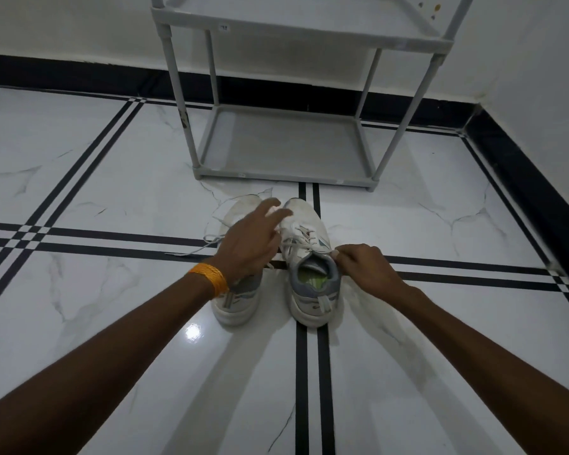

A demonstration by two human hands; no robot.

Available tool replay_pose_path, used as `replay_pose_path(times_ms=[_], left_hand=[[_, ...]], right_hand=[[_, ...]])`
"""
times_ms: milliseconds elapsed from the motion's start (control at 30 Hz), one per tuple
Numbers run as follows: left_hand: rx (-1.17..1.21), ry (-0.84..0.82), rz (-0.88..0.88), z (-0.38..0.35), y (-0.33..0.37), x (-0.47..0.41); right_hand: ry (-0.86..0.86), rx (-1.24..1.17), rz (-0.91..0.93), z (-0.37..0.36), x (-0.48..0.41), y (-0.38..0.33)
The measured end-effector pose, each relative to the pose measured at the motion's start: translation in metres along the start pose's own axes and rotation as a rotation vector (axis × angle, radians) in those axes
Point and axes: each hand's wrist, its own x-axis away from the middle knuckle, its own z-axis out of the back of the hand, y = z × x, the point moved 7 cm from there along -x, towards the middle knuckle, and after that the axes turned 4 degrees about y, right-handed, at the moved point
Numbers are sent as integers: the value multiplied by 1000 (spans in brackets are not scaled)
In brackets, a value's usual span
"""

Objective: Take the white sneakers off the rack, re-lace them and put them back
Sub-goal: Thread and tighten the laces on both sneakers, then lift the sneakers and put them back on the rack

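Two white sneakers stand side by side on the floor, toes pointing at the rack. The right sneaker [312, 284] shows its grey collar and green insole. My right hand [363, 267] pinches that collar at its right edge. The left sneaker [235, 303] is mostly hidden under my left hand [252, 239], which hovers over it with fingers spread toward the right sneaker's laces. A loose white lace [194, 249] trails left across the tiles. An orange band sits on my left wrist.
A grey shoe rack [286, 146] stands just beyond the sneakers against the white wall, its two visible shelves bare. The floor is glossy white marble [112, 323] with black stripes. A black skirting runs along the walls, with a corner at the right.
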Motion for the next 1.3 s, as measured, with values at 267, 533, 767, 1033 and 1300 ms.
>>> replay_pose_path(times_ms=[267,533,767,1033,1300], left_hand=[[59,-465,610,6,-87,66],[19,-172,575,-15,-86,50],[46,-10,434,-11,-69,29],[92,37,403,55,-27,20],[93,-29,405,185,65,-2]], right_hand=[[-234,-40,-233,-11,-3,-15],[-85,122,-41,-36,-11,-20],[77,91,52,-17,-14,-24],[112,2,98,56,7,-66],[106,23,35,184,41,-149]])
